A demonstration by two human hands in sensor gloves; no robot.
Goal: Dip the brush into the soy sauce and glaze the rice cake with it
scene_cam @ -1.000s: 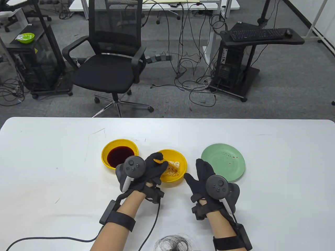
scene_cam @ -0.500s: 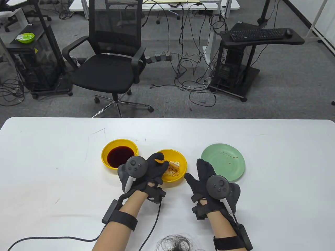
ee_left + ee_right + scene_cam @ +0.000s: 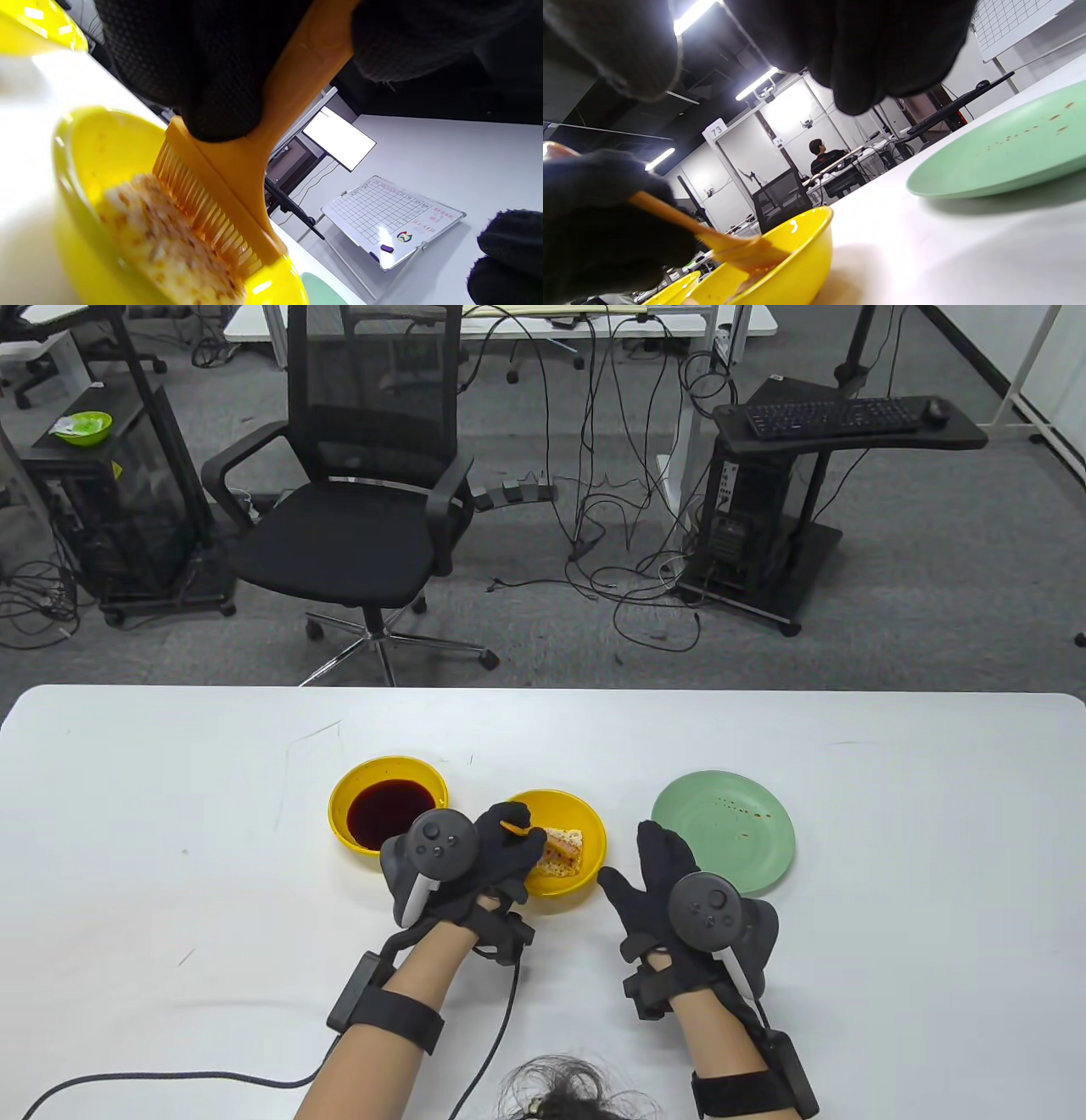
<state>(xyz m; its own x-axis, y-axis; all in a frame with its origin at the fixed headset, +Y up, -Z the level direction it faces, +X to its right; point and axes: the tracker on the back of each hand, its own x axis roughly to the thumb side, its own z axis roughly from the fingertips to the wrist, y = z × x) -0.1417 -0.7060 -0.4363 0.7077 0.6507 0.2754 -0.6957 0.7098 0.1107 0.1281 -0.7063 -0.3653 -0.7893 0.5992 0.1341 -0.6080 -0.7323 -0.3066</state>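
My left hand [image 3: 496, 848] grips an orange brush [image 3: 512, 828] over a yellow bowl [image 3: 585, 823] that holds a rice cake [image 3: 563, 853]. In the left wrist view the brush [image 3: 263, 127] lays its bristles [image 3: 203, 212] on the rice cake [image 3: 161, 241]. A second yellow bowl [image 3: 356, 785] with dark soy sauce [image 3: 390, 812] stands just left of it. My right hand [image 3: 657, 869] rests flat on the table with fingers spread, holding nothing, between the rice cake bowl and a green plate [image 3: 725, 827].
The green plate carries a few sauce drops [image 3: 747, 814] and shows at the right of the right wrist view [image 3: 1001, 161]. An office chair [image 3: 356, 492] stands beyond the table's far edge. A cable [image 3: 170, 1079] runs from my left wrist across the table.
My left hand shifted very slightly with the brush over the rice cake. The right hand has not moved.
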